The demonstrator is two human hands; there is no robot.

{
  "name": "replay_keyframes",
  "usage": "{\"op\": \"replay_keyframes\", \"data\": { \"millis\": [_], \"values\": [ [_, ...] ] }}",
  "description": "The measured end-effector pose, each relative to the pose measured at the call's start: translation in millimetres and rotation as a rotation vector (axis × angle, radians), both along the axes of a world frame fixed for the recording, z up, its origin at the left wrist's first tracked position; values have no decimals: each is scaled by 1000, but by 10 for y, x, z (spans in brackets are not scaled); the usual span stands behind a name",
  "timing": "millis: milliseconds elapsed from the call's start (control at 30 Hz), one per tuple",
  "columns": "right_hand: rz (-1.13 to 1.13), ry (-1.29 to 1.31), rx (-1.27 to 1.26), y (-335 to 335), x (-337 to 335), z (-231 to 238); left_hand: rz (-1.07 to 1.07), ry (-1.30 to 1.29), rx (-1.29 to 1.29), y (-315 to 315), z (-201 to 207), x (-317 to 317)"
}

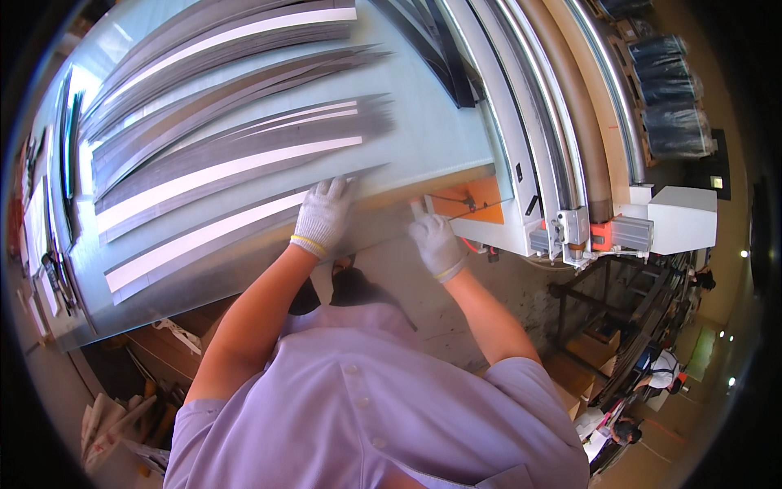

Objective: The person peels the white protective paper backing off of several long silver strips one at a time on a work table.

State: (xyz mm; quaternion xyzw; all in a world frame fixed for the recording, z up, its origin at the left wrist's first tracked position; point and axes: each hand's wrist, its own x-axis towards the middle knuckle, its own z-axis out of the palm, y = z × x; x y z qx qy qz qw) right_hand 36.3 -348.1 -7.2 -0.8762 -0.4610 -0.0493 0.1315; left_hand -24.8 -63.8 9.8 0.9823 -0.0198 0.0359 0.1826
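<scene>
My left hand point(324, 213), in a pale knit glove with a yellow cuff line, lies over the right end of the nearest dark grey strip point(220, 235). Its fingers are stretched out on the strip, close to the table's front edge. To the right, my gloved right hand point(437, 242) is curled closed just off that edge, beside an orange panel point(468, 204). A small pale piece shows at its fingertips, too blurred to name. Farther back lie several bundles of long thin dark strips point(236, 143), some with bright white faces and fanned right ends.
The strips rest on a pale glossy tabletop point(432, 122). Along the right runs a machine with long rollers point(562, 106) and a white end housing point(684, 220). Dark bars point(436, 49) lie at the back. Wrapped black rolls point(672, 98) and people stand farther right.
</scene>
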Motion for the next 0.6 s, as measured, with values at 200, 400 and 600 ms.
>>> {"op": "replay_keyframes", "data": {
  "millis": [200, 400, 600],
  "values": [
    [-504, 374, 347, 944, 8, 83, -2, -49, -47, 8, -117, -56],
    [-541, 246, 452, 1507, 144, 82, -10, -41, -55, 55, -182, -75],
    [-491, 203, 398, 1534, 165, 24, -2, -37, -73, 55, -179, -75]
  ]
}}
